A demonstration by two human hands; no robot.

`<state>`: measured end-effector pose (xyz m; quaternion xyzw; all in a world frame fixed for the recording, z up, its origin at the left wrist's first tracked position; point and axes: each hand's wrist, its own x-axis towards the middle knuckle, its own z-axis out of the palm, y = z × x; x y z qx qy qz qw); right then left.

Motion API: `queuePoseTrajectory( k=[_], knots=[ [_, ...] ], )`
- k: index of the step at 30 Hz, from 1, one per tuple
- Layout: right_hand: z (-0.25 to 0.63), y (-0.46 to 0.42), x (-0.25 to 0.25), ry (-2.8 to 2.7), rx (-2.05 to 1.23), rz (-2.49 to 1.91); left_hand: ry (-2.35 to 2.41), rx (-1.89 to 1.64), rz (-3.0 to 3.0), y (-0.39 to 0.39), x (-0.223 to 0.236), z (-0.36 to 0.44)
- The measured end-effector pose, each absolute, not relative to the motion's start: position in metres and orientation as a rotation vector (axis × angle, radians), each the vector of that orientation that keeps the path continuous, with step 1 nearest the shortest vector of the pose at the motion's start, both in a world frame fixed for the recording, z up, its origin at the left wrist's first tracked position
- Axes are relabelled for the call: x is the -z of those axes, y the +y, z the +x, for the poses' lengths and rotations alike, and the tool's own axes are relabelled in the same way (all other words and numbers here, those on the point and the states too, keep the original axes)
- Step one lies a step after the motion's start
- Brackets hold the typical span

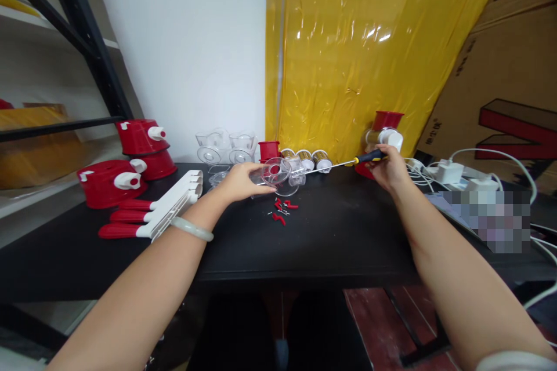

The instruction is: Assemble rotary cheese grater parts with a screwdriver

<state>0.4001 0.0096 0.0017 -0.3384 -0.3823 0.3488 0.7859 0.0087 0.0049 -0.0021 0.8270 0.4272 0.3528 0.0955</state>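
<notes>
My left hand point(246, 181) grips a clear plastic housing point(278, 169) above the black table, its round opening turned toward me. In my right hand point(389, 169) is a screwdriver point(368, 156) with a black and yellow handle. Its long shaft points left, and the tip reaches the clear housing's right side; whether it sits in a screw is too small to tell. Small red plastic parts point(279, 218) and tiny screws point(285, 212) lie on the table just below the housing.
Red bases point(111, 182) and white cranks with red handles point(152, 214) lie at left. Clear housings point(241, 145), a red cup point(268, 151) and metal grater drums point(322, 160) stand along the back. An assembled red unit point(387, 122), white chargers point(450, 171) and cables are at right.
</notes>
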Motion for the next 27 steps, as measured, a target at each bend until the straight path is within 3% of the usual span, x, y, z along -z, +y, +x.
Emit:
queuePoseTrajectory(
  k=[4,8,11,17,23,27],
  knots=[
    [0.398,0.002,-0.006,-0.821,-0.927,-0.583,1.250,-1.050,2.459,0.005,0.002,0.009],
    [0.401,0.010,-0.002,-0.856,-0.660,-0.928,1.239,-1.046,2.456,0.005,0.002,0.009],
    [0.402,0.013,0.000,-0.845,-0.529,-0.933,1.251,-1.043,2.447,0.005,0.002,0.008],
    [0.400,0.003,-0.006,-0.868,-0.835,-0.625,1.248,-1.040,2.453,0.005,0.002,0.008],
    [0.404,0.012,0.000,-0.861,-0.571,-0.976,1.258,-1.047,2.450,0.006,0.002,0.008],
    [0.402,0.005,-0.005,-0.824,-0.783,-0.672,1.256,-1.037,2.453,0.005,0.001,0.008]
  ],
)
